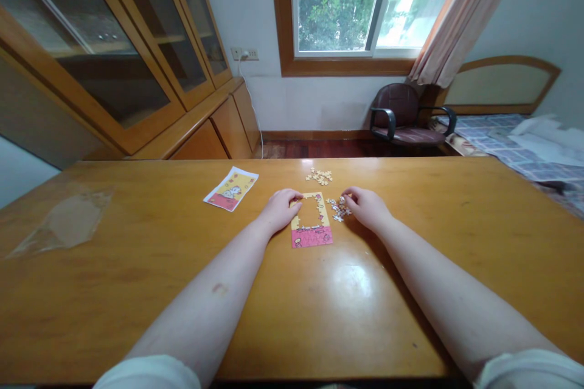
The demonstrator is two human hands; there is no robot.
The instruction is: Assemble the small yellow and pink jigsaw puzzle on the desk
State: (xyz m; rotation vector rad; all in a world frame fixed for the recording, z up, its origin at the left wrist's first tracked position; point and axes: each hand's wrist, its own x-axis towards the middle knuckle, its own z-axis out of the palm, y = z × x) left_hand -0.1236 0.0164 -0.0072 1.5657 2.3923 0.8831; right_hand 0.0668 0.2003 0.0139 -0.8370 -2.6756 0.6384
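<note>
A partly assembled jigsaw puzzle (312, 237) lies flat on the table in front of me, with a pink lower part, yellow sides and a gap in its middle showing the wood. My left hand (280, 209) rests at its left edge, thumb and fingers apart. Just right of the puzzle is a small heap of whitish, patterned puzzle pieces (338, 213). Over that heap, my right hand (365, 206) has thumb and fingertips pinched together at a piece, mostly hidden by the fingers. Beyond the puzzle sits a second heap of yellow puzzle pieces (320, 177).
A picture sheet (232, 188) in yellow and pink lies left of the puzzle. Clear plastic wrapping (66, 219) is on the left of the wooden table (292, 316). Behind stand a glass-door cabinet (182, 100), an armchair (401, 109) and a bed (515, 140).
</note>
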